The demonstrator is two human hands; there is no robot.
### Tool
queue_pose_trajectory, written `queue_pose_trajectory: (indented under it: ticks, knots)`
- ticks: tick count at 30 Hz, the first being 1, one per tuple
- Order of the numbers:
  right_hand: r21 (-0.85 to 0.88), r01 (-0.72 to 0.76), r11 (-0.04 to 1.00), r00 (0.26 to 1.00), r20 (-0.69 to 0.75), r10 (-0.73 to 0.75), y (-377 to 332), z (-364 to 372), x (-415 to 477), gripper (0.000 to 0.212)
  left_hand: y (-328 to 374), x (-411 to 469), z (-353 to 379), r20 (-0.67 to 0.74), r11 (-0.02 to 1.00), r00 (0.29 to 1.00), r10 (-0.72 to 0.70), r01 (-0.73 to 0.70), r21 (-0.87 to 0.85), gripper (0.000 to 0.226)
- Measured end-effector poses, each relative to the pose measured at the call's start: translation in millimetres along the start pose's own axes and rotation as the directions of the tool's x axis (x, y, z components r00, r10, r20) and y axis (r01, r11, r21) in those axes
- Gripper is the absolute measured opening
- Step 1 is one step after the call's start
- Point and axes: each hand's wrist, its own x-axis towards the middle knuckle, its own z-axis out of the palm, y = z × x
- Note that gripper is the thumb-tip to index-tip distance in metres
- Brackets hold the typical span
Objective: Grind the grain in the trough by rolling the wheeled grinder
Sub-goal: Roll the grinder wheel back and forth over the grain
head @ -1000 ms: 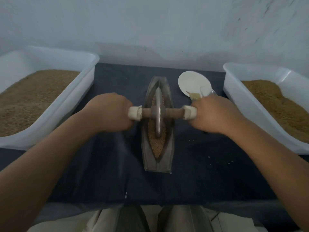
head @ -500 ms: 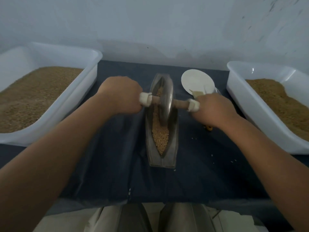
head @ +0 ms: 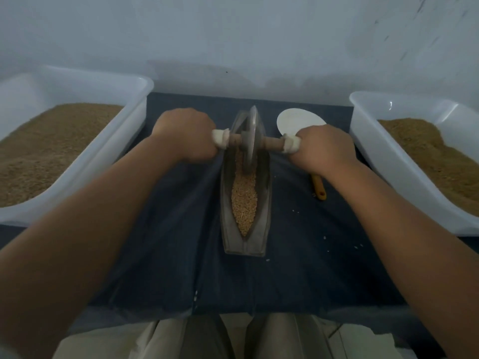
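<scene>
A dark cloth (head: pixel 168 242) spreads between two white tubs, the left tub (head: pixel 134 110) and the right tub (head: pixel 368 141), each heaped with brown meal (head: pixel 51 151). A white disc (head: pixel 293 120) lies on the cloth near the right tub, a yellow handle (head: pixel 319 189) nearer the person. Stray grains (head: pixel 296 211) dot the cloth

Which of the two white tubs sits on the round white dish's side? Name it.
The right tub: the round white dish and the yellow-handled tool lie between it and the trough. The left tub stands across the trough from them.
</scene>
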Motion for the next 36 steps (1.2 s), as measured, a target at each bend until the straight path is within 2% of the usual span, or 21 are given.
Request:
queue_pose_trajectory:
  ticks: [4,8,10,12,14,18,20,22,26,28,32,36]
  knots:
    - [-0.032,0.127,0.991,0.989,-0.077,-0.129,0.1,-16.0,-52.4,0.049,-2.9,-57.0,5.3,-0.016,0.998,0.998,0.063,-0.063,-0.014,0.033]
    - [0.068,0.198,0.978,0.980,-0.042,-0.195,4.2,-23.8,-99.2,0.042,-6.5,-99.5,9.0,-0.221,0.985,0.962,0.160,-0.141,0.097,0.042]
    - [0.010,0.176,0.984,0.982,-0.068,-0.175,3.4,-15.4,-88.4,0.045,-4.8,-87.8,9.9,-0.191,0.988,0.971,0.144,-0.129,0.087,0.040]
    - [-0.060,0.112,0.992,0.981,-0.153,-0.120,0.1,-4.2,-63.7,0.044,0.2,-58.8,8.0,-0.103,0.998,0.993,0.056,-0.054,0.024,0.037]
    - [-0.047,0.040,0.998,0.981,-0.190,-0.048,-1.4,3.3,-35.6,0.044,1.7,-27.2,6.1,-0.081,1.000,0.997,-0.013,0.014,0.008,0.034]
    - [0.025,-0.006,1.000,0.996,-0.091,0.008,-3.9,-1.9,-11.9,0.058,4.5,-10.1,1.2,-0.090,0.999,0.996,-0.028,0.030,0.024,0.030]
    - [0.011,0.023,1.000,0.997,-0.079,-0.022,-2.0,-5.6,-28.7,0.059,5.9,-25.9,-1.1,-0.086,0.999,0.996,0.004,-0.001,0.036,0.030]
    - [-0.008,0.114,0.994,0.985,-0.127,-0.114,1.2,-5.7,-60.4,0.055,4.6,-53.1,0.9,-0.108,0.996,0.992,0.068,-0.061,0.072,0.032]
    - [0.053,0.218,0.974,0.968,-0.141,-0.209,7.9,-12.9,-98.5,0.043,-1.8,-97.2,8.4,-0.246,0.980,0.955,0.165,-0.131,0.149,0.043]
    - [0.000,0.192,0.981,0.972,-0.140,-0.190,6.4,-10.1,-90.8,0.047,-0.9,-89.5,13.3,-0.225,0.987,0.965,0.133,-0.108,0.120,0.042]
    - [-0.104,0.072,0.992,0.971,-0.218,-0.094,-1.5,-6.0,-35.1,0.049,3.4,-33.8,13.5,-0.089,0.998,0.995,-0.054,0.053,-0.017,0.048]
    - [-0.067,0.044,0.997,0.993,-0.106,-0.050,-5.7,-12.0,0.5,0.046,3.3,-8.9,8.1,-0.074,0.996,0.995,-0.072,0.068,-0.049,0.040]
